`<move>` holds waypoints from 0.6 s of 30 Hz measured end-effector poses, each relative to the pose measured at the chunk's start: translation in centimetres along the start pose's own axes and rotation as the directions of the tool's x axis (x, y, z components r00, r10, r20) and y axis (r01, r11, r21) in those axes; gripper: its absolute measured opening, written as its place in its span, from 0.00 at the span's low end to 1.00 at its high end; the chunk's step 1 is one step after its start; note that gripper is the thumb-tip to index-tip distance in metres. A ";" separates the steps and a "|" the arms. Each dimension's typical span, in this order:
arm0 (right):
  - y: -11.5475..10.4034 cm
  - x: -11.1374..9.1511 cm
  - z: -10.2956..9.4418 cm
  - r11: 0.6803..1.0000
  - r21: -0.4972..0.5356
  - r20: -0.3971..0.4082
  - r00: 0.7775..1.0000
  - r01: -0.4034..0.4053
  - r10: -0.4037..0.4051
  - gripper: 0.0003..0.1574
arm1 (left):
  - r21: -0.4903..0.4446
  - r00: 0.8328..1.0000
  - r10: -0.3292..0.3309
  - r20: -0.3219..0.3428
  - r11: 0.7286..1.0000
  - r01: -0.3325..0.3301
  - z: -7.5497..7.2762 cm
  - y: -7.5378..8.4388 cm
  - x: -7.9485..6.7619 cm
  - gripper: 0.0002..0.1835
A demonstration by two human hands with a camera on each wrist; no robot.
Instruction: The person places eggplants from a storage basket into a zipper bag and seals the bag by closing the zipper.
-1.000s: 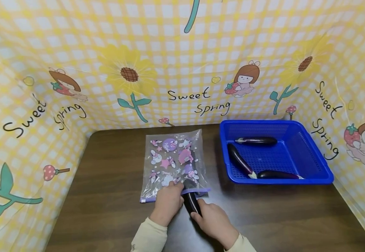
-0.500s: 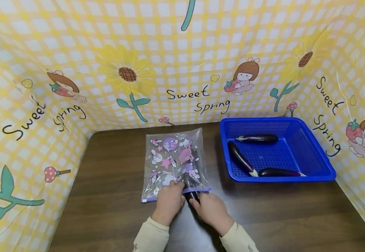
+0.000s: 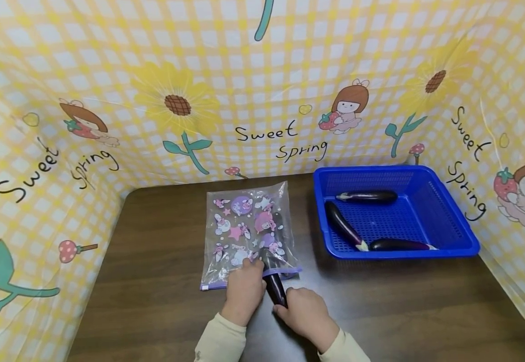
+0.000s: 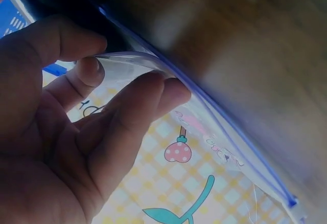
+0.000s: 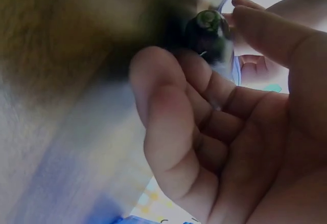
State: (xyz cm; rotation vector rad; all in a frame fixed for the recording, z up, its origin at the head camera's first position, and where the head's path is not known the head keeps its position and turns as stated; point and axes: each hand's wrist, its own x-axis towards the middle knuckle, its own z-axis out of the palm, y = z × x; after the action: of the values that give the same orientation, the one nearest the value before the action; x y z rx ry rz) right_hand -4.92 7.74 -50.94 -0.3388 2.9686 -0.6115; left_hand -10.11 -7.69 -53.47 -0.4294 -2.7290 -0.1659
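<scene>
A clear zip bag (image 3: 234, 232) printed with purple and pink cartoon figures lies on the table, its purple-edged mouth towards me. A dark eggplant (image 3: 276, 290) reaches part way into the right side of that mouth. My left hand (image 3: 244, 289) pinches the bag's mouth edge beside the eggplant; in the left wrist view the thumb and fingers (image 4: 148, 93) hold the plastic. At the eggplant's near end, my right hand (image 3: 305, 311) has its thumb and fingers about the tip. The right wrist view shows the round eggplant end (image 5: 208, 22) between thumb and forefinger.
A blue plastic basket (image 3: 459, 236) stands on the right of the wooden table (image 3: 154, 241), with three eggplants lying in it. The bag's zip slider (image 3: 204, 287) sits at its left corner. Yellow checked cloth (image 3: 262, 90) closes off the back and sides.
The right hand moves forward to the bag's mouth, then draws back along the eggplant to its near end. The left hand stays at the bag's edge. The head view shifts slightly.
</scene>
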 end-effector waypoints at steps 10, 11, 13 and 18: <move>-0.1 0.1 0.6 1.000 0.023 0.001 1.000 0.012 -0.012 0.19 | 0.002 1.000 0.004 -0.011 1.000 -0.004 -0.1 0.2 0.0 0.11; -0.2 0.1 0.7 1.000 0.030 0.001 1.000 0.011 -0.011 0.19 | 0.001 1.000 0.001 -0.004 1.000 -0.001 -0.1 0.2 0.0 0.11; -0.2 0.3 0.9 0.999 0.043 -0.003 1.000 0.007 -0.007 0.20 | 0.005 1.000 -0.003 0.007 1.000 0.003 -0.2 0.3 0.0 0.11; -0.2 1.0 1.2 0.997 0.072 0.013 1.000 -0.025 0.024 0.21 | 0.008 1.000 0.001 -0.010 1.000 -0.001 -0.1 0.3 0.0 0.10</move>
State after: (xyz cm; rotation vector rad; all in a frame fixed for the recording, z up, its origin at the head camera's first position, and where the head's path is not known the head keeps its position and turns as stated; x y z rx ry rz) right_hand -5.68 6.88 -52.00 -0.2981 2.9257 -0.7083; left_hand -9.97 -7.47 -53.40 -0.4269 -2.7191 -0.1561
